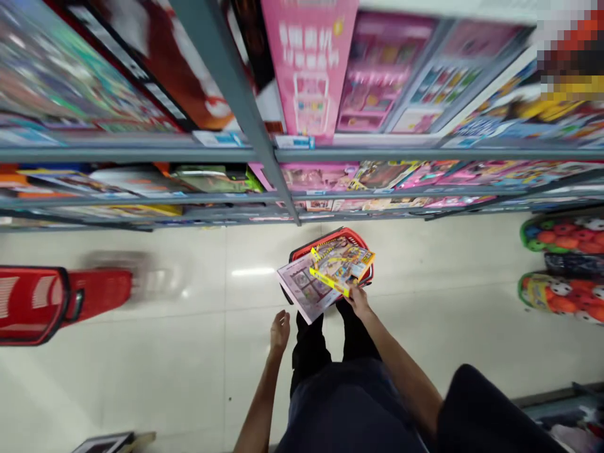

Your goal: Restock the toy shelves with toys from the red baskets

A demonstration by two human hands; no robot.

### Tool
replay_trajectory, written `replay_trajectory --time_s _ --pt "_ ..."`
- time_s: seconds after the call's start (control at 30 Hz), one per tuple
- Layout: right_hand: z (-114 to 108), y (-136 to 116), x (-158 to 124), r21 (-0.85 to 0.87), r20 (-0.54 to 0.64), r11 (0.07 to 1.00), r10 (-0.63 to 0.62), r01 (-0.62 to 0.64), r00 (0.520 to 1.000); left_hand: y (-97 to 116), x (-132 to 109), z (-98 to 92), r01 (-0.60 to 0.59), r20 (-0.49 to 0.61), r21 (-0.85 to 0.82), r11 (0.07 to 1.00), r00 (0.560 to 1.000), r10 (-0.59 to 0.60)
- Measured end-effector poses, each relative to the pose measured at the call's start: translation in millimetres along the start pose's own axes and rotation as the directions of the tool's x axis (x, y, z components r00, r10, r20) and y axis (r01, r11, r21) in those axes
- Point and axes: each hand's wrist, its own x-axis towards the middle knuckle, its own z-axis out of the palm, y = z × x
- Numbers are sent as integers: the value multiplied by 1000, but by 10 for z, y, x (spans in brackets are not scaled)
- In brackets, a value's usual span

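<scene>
My right hand [359,302] grips the near corner of a yellow toy box [343,261]. That box lies tilted over a red basket [352,236] on the floor in front of my feet. Partly under the yellow box, a flat pale pink-white box [306,286] rests across the basket's left side, its lower corner sticking out toward me. To the left of the pale box, my left hand [280,330] hangs in the air with nothing in it, its fingers slightly curled and not touching the box.
Shelves [189,155] of boxed toys run across the front. A red wheeled basket [33,305] stands at the left. Round containers of orange balls [570,296] sit at the right. A dark-framed item [106,443] lies at the lower left.
</scene>
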Motion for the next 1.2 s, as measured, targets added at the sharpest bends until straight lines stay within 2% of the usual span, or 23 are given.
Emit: replay_trajectory --time_s 0.07,0.13,0.17,0.2,0.23,0.27,0.3,0.33,0.37,0.4,0.43,0.53,0.63,0.67,0.7,0.73,0.8,0.87,0.93,1.03,1.1,1.2 --pt "-403 -208 -552 56 -33 998 -35 37 999 432 -86 -190 -115 27 -50 992 993 117" --pt "-841 -483 -1072 84 -68 991 -101 107 993 936 -258 -339 -268 61 -95 959 960 274" --pt "-1050 -641 -1323 61 -87 988 -138 144 987 1184 -403 -388 -367 83 -104 924 923 376" --pt "-1237 -803 -1570 13 -109 985 -173 175 979 1409 -595 -417 -483 116 -101 870 863 492" --pt "-1391 -962 -1812 -47 -132 980 -199 195 971 1591 -834 -427 -608 173 -91 789 771 614" --pt "-1504 -1106 -2048 -100 -152 975 -212 199 965 1720 -1108 -420 -727 246 -78 682 649 720" --pt "-1569 -1229 -2270 -129 -169 974 -209 188 963 1787 -1403 -395 -825 339 -75 560 507 792" --pt "-1585 -1322 -2471 -124 -180 978 -191 170 965 1796 -1697 -355 -895 443 -85 438 360 821" --pt "-1556 -1386 -2644 -90 -181 984 -168 154 969 1757 -1969 -302 -935 505 -90 344 255 825" --pt "-1492 -1422 -2785 -38 -174 989 -148 144 973 1689 -2203 -237 -958 532 -74 277 197 823" --pt "-1403 -1435 -2892 14 -161 989 -140 144 977 1615 -2386 -168 -971 529 -33 238 185 828" --pt "-1133 -1420 -3065 112 -144 974 -182 199 973 1533 -2635 -21 -970 426 116 213 243 872" --pt "-1105 -1446 -3154 237 -63 919 -308 314 949 1786 -2694 -124 -972 281 107 211 233 931" --pt "-1183 -1471 -3178 284 -5 887 -379 364 926 1920 -2739 -210 -967 203 77 242 253 946" --pt "-1305 -1500 -3193 317 42 850 -456 421 889 2061 -2808 -305 -954 110 33 299 301 947" --pt "-1466 -1527 -3195 328 61 812 -529 483 847 2200 -2902 -395 -928 17 -30 371 371 929" --pt "-1871 -1561 -3151 284 -1 738 -638 612 770 2440 -3143 -527 -838 -113 -224 498 530 841" --pt "-2318 -1551 -3059 231 -111 684 -688 692 717 2586 -3417 -558 -718 -121 -440 539 642 757" --pt "-2731 -1497 -2977 247 -126 661 -703 708 700 2623 -3697 -486 -581 -67 -590 560 727 684" --pt "-3215 -1372 -2975 327 -19 656 -716 681 698 2542 -4087 -232 -458 -19 -675 579 795 607" --pt "-3458 -1273 -3050 367 4 653 -713 662 701 2468 -4298 -18 -433 -14 -685 586 812 584" --pt "-3758 -1107 -3207 411 -42 656 -680 633 732 2406 -4497 275 -394 48 -671 628 822 567"
